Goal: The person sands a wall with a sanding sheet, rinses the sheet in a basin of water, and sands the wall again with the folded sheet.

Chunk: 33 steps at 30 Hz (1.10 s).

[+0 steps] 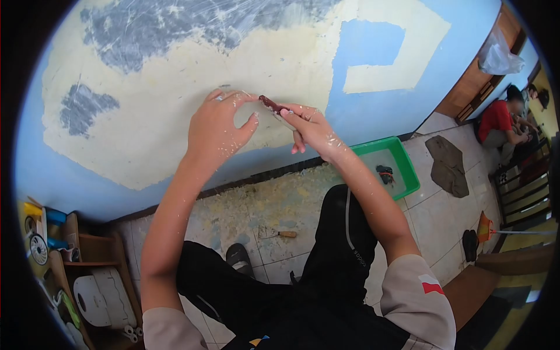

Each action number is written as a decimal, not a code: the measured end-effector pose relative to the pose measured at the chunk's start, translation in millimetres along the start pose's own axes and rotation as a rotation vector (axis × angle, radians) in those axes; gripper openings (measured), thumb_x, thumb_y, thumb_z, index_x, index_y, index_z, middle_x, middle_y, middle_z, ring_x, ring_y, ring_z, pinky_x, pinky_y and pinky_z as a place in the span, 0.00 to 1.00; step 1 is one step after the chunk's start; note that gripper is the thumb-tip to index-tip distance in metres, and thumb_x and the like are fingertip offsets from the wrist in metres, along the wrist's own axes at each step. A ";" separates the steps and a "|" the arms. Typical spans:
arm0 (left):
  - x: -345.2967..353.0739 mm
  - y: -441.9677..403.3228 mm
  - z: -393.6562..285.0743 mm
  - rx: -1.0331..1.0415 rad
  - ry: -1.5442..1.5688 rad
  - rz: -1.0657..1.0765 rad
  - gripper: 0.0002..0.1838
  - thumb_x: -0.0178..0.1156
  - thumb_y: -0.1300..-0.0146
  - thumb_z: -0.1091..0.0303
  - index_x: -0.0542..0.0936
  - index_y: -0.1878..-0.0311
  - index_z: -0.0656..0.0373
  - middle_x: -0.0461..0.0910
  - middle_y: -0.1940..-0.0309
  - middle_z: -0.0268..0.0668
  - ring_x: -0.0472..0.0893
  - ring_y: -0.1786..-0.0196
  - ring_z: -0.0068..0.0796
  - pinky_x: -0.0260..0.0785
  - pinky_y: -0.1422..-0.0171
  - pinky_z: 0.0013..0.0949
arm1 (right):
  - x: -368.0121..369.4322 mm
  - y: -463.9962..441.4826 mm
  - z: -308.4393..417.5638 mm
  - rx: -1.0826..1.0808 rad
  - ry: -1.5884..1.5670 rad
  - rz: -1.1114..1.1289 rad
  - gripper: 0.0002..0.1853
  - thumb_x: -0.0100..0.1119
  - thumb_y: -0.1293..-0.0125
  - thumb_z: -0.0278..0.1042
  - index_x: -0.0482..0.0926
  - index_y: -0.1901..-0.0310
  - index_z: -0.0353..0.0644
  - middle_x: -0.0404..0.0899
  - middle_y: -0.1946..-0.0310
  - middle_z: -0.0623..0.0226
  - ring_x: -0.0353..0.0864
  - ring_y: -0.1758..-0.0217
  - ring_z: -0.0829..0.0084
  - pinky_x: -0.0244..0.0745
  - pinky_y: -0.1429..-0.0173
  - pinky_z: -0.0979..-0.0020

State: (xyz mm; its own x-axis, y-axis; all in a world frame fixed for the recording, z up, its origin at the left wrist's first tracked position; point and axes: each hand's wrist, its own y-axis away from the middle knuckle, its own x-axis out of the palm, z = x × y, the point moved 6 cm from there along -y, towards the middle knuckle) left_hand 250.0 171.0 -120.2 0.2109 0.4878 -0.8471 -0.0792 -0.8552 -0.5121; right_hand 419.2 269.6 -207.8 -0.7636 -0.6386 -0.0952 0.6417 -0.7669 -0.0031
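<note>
In front of the patchy wall [280,76], my right hand [312,128] is closed around a small tool with a dark red-brown, worn-looking part [270,105]. A paler part of it shows below my thumb; its exact kind is unclear. My left hand [219,125] is raised beside it with thumb and fingers apart. Its index fingertip reaches the upper end of the tool, touching or nearly touching. Pale flakes stick to both hands and forearms. The wall behind shows blue paint, a large cream area and grey rough patches.
A green tub [413,175] with liquid and a dark object stands at the wall's foot. A wooden-handled tool [286,234] lies on the dusty floor. A brown cloth [447,166] is at right, a shelf [93,240] at left. People [496,122] sit at far right.
</note>
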 end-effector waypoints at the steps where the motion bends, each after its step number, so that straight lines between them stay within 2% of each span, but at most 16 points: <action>1: -7.2 2.7 3.6 0.009 0.021 -0.024 0.23 0.72 0.36 0.62 0.85 0.38 0.52 0.86 0.39 0.40 0.85 0.39 0.49 0.74 0.28 0.46 | 6.8 -1.1 -4.9 0.131 -0.216 0.139 0.23 0.57 0.16 0.46 0.79 0.30 0.40 0.80 0.64 0.74 0.69 0.82 0.83 0.80 0.69 0.70; 5: 10.1 20.5 17.4 0.070 0.322 0.015 0.19 0.72 0.38 0.67 0.87 0.43 0.56 0.87 0.51 0.41 0.85 0.45 0.45 0.76 0.35 0.43 | 19.4 -1.0 -27.4 0.210 -0.308 0.398 0.25 0.55 0.15 0.50 0.77 0.29 0.39 0.78 0.66 0.76 0.66 0.83 0.83 0.80 0.69 0.71; 6: 21.4 20.8 25.5 0.018 0.403 0.153 0.16 0.72 0.37 0.68 0.87 0.46 0.59 0.86 0.54 0.42 0.84 0.49 0.43 0.75 0.40 0.42 | 21.2 -1.8 -29.9 0.215 -0.302 0.408 0.25 0.55 0.15 0.50 0.77 0.29 0.39 0.78 0.66 0.76 0.66 0.83 0.83 0.80 0.69 0.71; 9: 35.3 27.4 43.9 -0.096 0.525 0.336 0.13 0.71 0.37 0.68 0.87 0.51 0.63 0.85 0.60 0.43 0.81 0.56 0.40 0.73 0.47 0.40 | 29.1 -0.3 -26.4 0.195 -0.388 0.494 0.28 0.54 0.15 0.53 0.74 0.26 0.41 0.85 0.56 0.66 0.68 0.82 0.83 0.84 0.65 0.69; 11: 37.2 31.3 51.0 -0.149 0.563 0.387 0.12 0.71 0.37 0.68 0.86 0.54 0.64 0.84 0.62 0.44 0.79 0.59 0.38 0.72 0.50 0.39 | 25.6 4.0 -24.8 0.237 -0.310 0.368 0.33 0.54 0.17 0.57 0.71 0.22 0.42 0.86 0.41 0.56 0.79 0.73 0.76 0.87 0.53 0.65; 12: 39.2 33.6 53.6 -0.133 0.540 0.396 0.12 0.71 0.37 0.67 0.87 0.55 0.65 0.85 0.63 0.46 0.82 0.57 0.43 0.73 0.50 0.41 | 24.4 9.1 -33.4 0.235 -0.308 0.372 0.33 0.54 0.17 0.57 0.71 0.22 0.42 0.86 0.41 0.56 0.79 0.73 0.76 0.87 0.53 0.65; 14: 38.7 36.5 59.4 -0.117 0.516 0.404 0.13 0.71 0.38 0.65 0.88 0.56 0.65 0.86 0.63 0.49 0.84 0.56 0.47 0.75 0.50 0.44 | 5.1 20.5 -67.2 -0.028 0.404 0.247 0.34 0.50 0.16 0.58 0.71 0.22 0.40 0.86 0.37 0.56 0.87 0.55 0.67 0.81 0.35 0.64; 16: 38.9 41.7 60.1 -0.005 0.431 0.372 0.12 0.71 0.37 0.65 0.88 0.57 0.65 0.86 0.62 0.49 0.82 0.57 0.50 0.74 0.50 0.45 | -10.6 50.0 -134.4 0.080 0.810 0.504 0.35 0.49 0.18 0.66 0.82 0.30 0.42 0.86 0.36 0.57 0.85 0.44 0.64 0.76 0.31 0.65; 17: 43.0 45.2 62.7 -0.010 0.443 0.379 0.12 0.71 0.37 0.65 0.88 0.57 0.65 0.86 0.62 0.49 0.82 0.57 0.50 0.74 0.50 0.45 | -16.0 59.2 -132.0 0.095 0.808 0.509 0.35 0.49 0.18 0.66 0.82 0.30 0.42 0.86 0.36 0.57 0.85 0.44 0.64 0.76 0.31 0.65; 19: 47.6 49.5 69.4 -0.009 0.392 0.343 0.13 0.71 0.37 0.64 0.88 0.57 0.65 0.86 0.62 0.49 0.82 0.57 0.52 0.74 0.49 0.47 | -24.0 82.7 -124.1 0.385 0.368 0.420 0.35 0.46 0.18 0.66 0.90 0.40 0.42 0.89 0.43 0.56 0.84 0.43 0.66 0.74 0.31 0.65; 21: 53.6 52.8 71.4 -0.013 0.370 0.362 0.12 0.71 0.37 0.64 0.88 0.57 0.64 0.86 0.62 0.49 0.82 0.57 0.52 0.74 0.49 0.47 | -20.4 96.1 -123.0 0.344 0.317 0.314 0.29 0.51 0.18 0.59 0.92 0.44 0.41 0.91 0.49 0.57 0.85 0.43 0.67 0.73 0.31 0.66; 27: 73.1 55.7 63.4 -0.001 0.359 0.428 0.08 0.71 0.38 0.71 0.87 0.58 0.64 0.85 0.60 0.46 0.81 0.54 0.50 0.74 0.46 0.45 | -22.0 134.8 -112.3 0.022 0.410 0.012 0.22 0.55 0.17 0.48 0.86 0.35 0.42 0.85 0.37 0.56 0.81 0.34 0.66 0.70 0.26 0.65; 29: 84.2 53.4 62.0 0.032 0.373 0.434 0.08 0.71 0.38 0.70 0.87 0.58 0.64 0.86 0.60 0.45 0.81 0.54 0.50 0.74 0.46 0.45 | -28.2 149.7 -116.0 -0.052 0.425 -0.062 0.25 0.49 0.15 0.49 0.78 0.27 0.44 0.77 0.28 0.54 0.76 0.26 0.63 0.66 0.21 0.64; 30: 90.4 54.1 61.9 0.038 0.393 0.444 0.08 0.71 0.38 0.70 0.87 0.58 0.64 0.86 0.61 0.45 0.81 0.54 0.49 0.74 0.46 0.45 | -31.6 160.5 -125.2 -0.043 0.425 -0.076 0.25 0.49 0.15 0.49 0.78 0.27 0.44 0.77 0.28 0.54 0.76 0.26 0.63 0.66 0.21 0.64; 32: 94.6 52.4 58.5 0.054 0.414 0.454 0.08 0.72 0.38 0.70 0.88 0.58 0.63 0.86 0.61 0.45 0.81 0.54 0.49 0.74 0.46 0.45 | -43.0 189.6 -178.2 0.214 0.012 -0.107 0.29 0.45 0.13 0.54 0.73 0.22 0.44 0.71 0.22 0.50 0.71 0.20 0.57 0.60 0.16 0.63; 33: 94.4 51.4 56.1 0.070 0.395 0.460 0.08 0.71 0.37 0.68 0.88 0.59 0.63 0.87 0.60 0.45 0.82 0.53 0.49 0.74 0.44 0.46 | -53.9 219.4 -246.2 0.305 0.049 -0.071 0.32 0.44 0.14 0.58 0.72 0.22 0.43 0.70 0.21 0.48 0.68 0.18 0.56 0.59 0.15 0.62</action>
State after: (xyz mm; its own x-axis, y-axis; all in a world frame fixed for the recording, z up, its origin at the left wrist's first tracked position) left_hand 211.1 182.9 -234.4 0.4841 -0.0418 -0.8740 -0.3086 -0.9428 -0.1258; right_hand 618.6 151.4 -448.5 -0.7967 -0.5845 -0.1535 0.5302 -0.7979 0.2867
